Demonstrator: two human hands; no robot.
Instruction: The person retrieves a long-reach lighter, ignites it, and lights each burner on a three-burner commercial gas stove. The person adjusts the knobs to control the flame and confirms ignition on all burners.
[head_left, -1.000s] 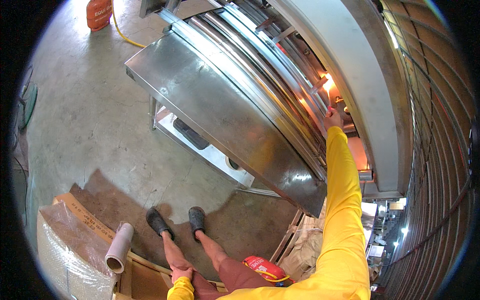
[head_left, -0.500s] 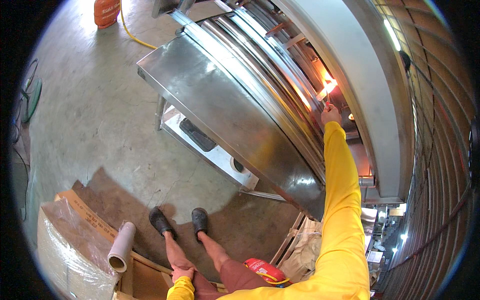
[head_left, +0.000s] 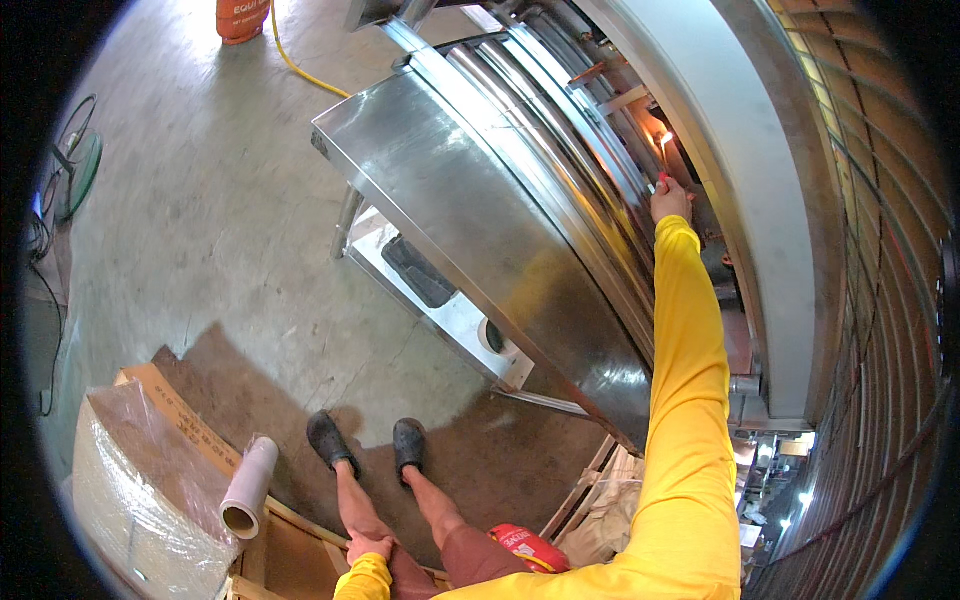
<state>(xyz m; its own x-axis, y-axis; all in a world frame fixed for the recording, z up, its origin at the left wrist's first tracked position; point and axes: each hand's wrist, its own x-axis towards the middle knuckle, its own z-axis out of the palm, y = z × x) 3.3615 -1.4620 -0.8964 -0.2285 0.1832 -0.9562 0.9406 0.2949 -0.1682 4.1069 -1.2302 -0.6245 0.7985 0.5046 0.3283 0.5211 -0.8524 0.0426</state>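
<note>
Head view shows my right hand (head_left: 670,203) stretched far out, closed around a small red lighter (head_left: 662,181). I hold it up high so its little flame (head_left: 665,139) reaches into the dark gap at the far side of the big steel machine (head_left: 500,250). My arm in the yellow sleeve (head_left: 690,400) runs along the right edge of the shiny metal top, so there is not much room there, with the grey wall (head_left: 760,200) close on the right. My left hand (head_left: 370,547) rests flat and open on my knee, down near me, holding nothing. On the left the concrete floor (head_left: 200,200) has lots of room. A cardboard tube (head_left: 247,488) lies on a wrapped box (head_left: 130,490) near my feet.
</note>
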